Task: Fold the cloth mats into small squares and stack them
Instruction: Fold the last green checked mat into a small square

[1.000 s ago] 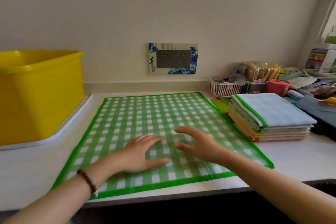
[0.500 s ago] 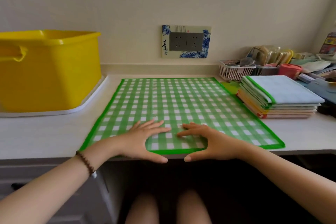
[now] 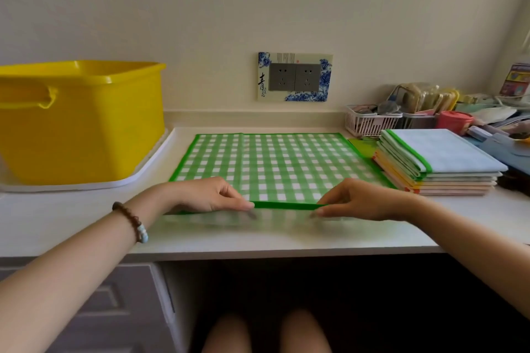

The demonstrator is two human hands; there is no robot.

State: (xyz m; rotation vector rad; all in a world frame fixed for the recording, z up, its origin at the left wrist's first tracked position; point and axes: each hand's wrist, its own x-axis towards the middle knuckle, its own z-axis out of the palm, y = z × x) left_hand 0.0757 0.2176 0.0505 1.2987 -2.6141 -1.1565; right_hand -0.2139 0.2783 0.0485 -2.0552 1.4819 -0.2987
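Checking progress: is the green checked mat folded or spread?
Spread: the mat lies flat, left hand and right hand pinching its raised near edge.

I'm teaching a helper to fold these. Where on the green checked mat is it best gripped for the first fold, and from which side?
Pinch the near green hem of the green checked mat at two spread points, coming from the front of the counter, as the left hand and right hand do. The rest lies flat, and that hem is straight and nearest.
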